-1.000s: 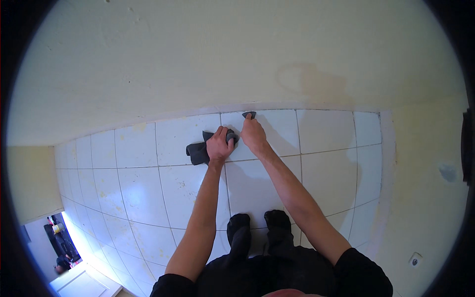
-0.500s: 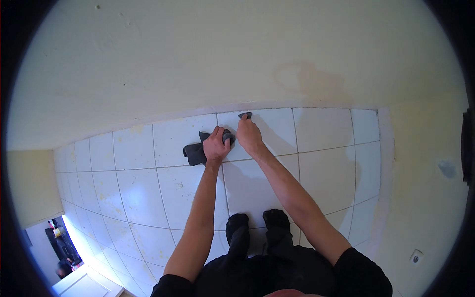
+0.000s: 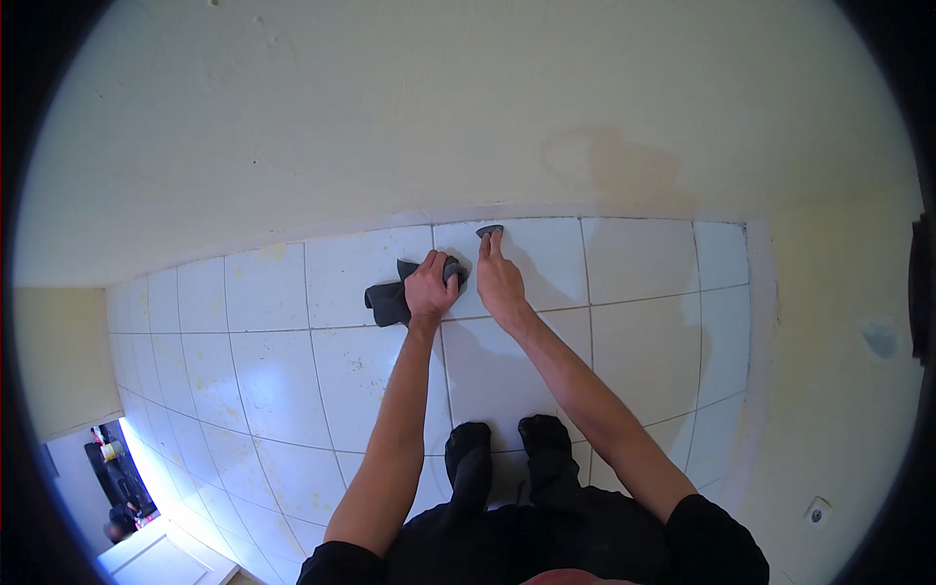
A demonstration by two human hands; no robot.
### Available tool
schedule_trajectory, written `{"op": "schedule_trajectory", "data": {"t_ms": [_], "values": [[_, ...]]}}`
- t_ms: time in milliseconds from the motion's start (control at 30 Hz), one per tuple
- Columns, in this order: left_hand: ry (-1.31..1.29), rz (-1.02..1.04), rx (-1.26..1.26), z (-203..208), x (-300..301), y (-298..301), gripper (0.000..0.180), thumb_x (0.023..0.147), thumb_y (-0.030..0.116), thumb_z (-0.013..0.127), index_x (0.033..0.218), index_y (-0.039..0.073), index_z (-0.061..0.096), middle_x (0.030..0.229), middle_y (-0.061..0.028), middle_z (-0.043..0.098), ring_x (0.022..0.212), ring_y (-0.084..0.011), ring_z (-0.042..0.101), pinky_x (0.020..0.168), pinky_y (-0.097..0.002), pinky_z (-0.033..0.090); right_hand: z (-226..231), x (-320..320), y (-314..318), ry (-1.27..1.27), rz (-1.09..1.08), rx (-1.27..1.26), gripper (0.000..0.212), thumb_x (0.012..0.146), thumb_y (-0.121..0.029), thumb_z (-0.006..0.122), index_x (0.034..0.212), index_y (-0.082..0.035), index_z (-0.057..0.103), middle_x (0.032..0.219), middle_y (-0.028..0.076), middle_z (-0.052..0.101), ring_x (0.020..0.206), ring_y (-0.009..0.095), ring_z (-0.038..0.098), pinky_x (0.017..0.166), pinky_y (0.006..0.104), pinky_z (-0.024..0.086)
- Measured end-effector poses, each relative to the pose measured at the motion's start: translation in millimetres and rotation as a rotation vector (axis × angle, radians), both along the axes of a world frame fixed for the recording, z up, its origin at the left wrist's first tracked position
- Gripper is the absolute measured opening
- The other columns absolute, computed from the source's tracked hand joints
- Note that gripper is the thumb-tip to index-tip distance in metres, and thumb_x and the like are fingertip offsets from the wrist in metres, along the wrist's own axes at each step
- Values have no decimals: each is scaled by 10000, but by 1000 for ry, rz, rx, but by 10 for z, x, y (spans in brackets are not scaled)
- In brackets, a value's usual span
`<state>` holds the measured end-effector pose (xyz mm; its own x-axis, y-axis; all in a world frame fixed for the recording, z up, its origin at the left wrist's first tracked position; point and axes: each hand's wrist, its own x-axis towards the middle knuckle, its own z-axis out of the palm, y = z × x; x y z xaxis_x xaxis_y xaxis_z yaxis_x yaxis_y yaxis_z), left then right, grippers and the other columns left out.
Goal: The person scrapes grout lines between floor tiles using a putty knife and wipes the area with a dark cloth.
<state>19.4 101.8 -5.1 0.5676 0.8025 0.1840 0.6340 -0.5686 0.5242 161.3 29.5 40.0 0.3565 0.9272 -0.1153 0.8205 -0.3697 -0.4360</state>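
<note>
My left hand [image 3: 430, 290] is closed on a bunched dark grey cloth [image 3: 390, 304], pressing it to the white floor tiles; one folded part sticks out beyond the fingers. Just to the right, my right hand [image 3: 500, 281] grips a small dark grey scraper [image 3: 489, 231]. Two fingers lie stretched along the scraper, and its wide edge points at the foot of the wall. Most of the scraper's handle is hidden under the hand. The scraper is down at the floor tile near the wall.
A cream wall [image 3: 439, 117] rises straight ahead, another wall [image 3: 829, 390] on the right. Yellowish stains and specks [image 3: 356, 366] mark the tiles to the left. My feet in black socks [image 3: 470, 436] stand close behind. A white door [image 3: 161, 556] and a person [image 3: 119, 526] show at lower left.
My right hand has shifted slightly right with the scraper, its fingers now straighter along it. The left hand stays on the cloth. The view has moved a little.
</note>
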Motion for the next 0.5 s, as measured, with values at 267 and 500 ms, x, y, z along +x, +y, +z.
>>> {"op": "schedule_trajectory", "data": {"t_ms": [267, 500], "values": [[-27, -22, 1, -5, 48, 5, 317, 743, 223, 662, 1026, 92, 606, 977, -110, 635, 835, -362, 671, 660, -457, 556, -210, 64, 34, -77, -15, 10, 583, 855, 28, 555, 1403, 168, 413, 1482, 408, 351, 748, 359, 730, 627, 375, 616], [-11, -8, 3, 21, 7, 1, 303, 742, 213, 658, 1012, 90, 602, 965, -111, 630, 830, -364, 667, 659, -457, 554, -87, 32, 106, 58, -36, -17, 550, 858, 48, 518, 1389, 164, 430, 1488, 397, 355, 878, 435, 714, 736, 439, 612]]}}
